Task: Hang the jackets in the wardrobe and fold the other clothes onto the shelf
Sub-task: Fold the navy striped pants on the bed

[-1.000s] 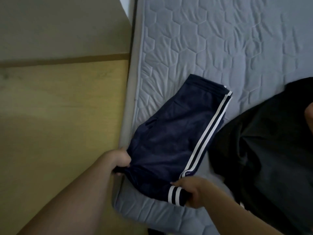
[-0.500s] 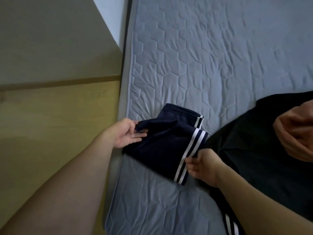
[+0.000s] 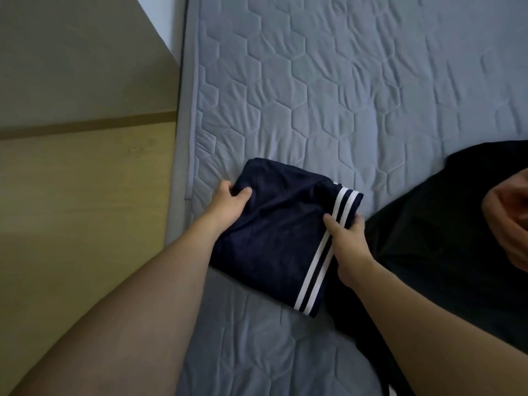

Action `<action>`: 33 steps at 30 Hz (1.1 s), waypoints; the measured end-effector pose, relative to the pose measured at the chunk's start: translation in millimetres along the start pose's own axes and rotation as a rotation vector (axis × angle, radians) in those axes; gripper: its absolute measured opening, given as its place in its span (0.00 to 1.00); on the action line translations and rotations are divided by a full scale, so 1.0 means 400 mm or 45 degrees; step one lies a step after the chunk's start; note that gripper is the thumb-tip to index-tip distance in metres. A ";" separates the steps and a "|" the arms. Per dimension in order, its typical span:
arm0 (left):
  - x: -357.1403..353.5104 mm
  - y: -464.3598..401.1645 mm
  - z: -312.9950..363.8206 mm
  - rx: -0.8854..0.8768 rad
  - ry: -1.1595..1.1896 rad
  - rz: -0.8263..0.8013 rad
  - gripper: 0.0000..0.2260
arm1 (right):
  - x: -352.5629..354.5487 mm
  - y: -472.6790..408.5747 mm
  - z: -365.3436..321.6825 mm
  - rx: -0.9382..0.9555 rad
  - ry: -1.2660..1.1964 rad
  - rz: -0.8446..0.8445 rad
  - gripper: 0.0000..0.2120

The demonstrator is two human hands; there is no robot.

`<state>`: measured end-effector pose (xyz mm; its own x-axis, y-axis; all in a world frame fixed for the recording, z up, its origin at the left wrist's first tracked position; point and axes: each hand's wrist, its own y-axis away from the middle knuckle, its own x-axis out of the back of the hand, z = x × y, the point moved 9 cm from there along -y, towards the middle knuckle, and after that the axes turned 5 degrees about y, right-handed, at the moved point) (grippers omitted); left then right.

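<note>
Lying folded on the grey quilted mattress [image 3: 328, 90], the navy shorts [image 3: 274, 241] with two white side stripes are forming a compact rectangle near the mattress's left edge and are being gripped from both sides. The left hand [image 3: 228, 204] is gripping the shorts' far-left corner, its thumb lying on top of the fabric and its fingers curling over the edge, so the cloth is bunching slightly beneath the thumb. The right hand [image 3: 347, 238] is pinching the striped edge, its thumb pressing on the white stripes and its fingers wrapping round the fold behind them. Between the two grips the navy fabric is lying flat against the mattress, with the stripes running from the right hand down toward the near corner. Just to the right of the right-hand grip, a black garment [image 3: 445, 238] is spreading over the mattress and touching the shorts' striped side. An orange-brown cloth [image 3: 511, 221] is resting on that black garment at the far right. Left of the left-hand grip, a wooden floor [image 3: 80, 210] is bordering the mattress.
</note>
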<state>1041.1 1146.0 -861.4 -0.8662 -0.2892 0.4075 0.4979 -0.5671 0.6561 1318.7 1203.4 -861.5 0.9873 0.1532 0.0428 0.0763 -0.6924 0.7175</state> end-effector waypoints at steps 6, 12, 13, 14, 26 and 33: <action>0.040 0.086 -0.143 0.313 -0.126 -0.333 0.23 | -0.023 0.065 0.107 -0.303 0.005 -0.097 0.35; 0.049 0.146 -0.181 0.262 -0.090 -0.218 0.24 | -0.028 0.139 0.202 -0.755 0.147 -0.306 0.23; 0.058 0.158 -0.193 0.276 -0.132 -0.186 0.25 | -0.026 0.147 0.201 -0.813 0.184 -0.354 0.22; 0.070 0.169 -0.199 0.263 -0.243 -0.148 0.25 | -0.023 0.153 0.194 -0.842 0.253 -0.387 0.23; 0.111 0.246 -0.015 -0.603 -0.836 0.472 0.14 | 0.014 0.108 0.052 -0.085 0.522 0.265 0.32; -0.035 0.337 -0.240 -0.995 -2.005 -0.510 0.41 | -0.091 0.323 0.034 1.246 1.750 0.059 0.22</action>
<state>1116.3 999.5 -839.9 0.1636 0.6049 0.7793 -0.2458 -0.7400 0.6260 1294.5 1098.7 -779.9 0.1876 0.2135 0.9588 0.6253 -0.7787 0.0511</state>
